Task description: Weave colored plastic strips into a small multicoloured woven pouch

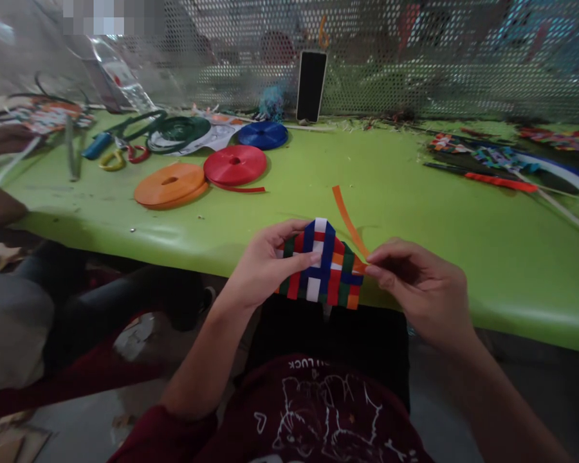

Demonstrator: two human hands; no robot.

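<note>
A woven piece of flat ribbon strips (332, 287) in blue, white, red, green and orange is held over the table's front edge. My left hand (265, 260) grips its left side, the thumb lying across the front and the fingers behind. At its right side, my right hand (424, 283) pinches an orange strip (348, 222) between thumb and forefinger. The strip's free end sticks up and away to the left above the pinch, while its other end runs into the weave. What my left fingers do behind the piece is hidden.
On the green table (309, 167) lie an orange ribbon roll (154, 183), a red roll (246, 166), a blue roll (270, 135) and a green coil (186, 132). Scissors (113, 161) lie farther left. A phone (311, 87) leans on the mesh panel. Another person's hand (4, 139) is at far left.
</note>
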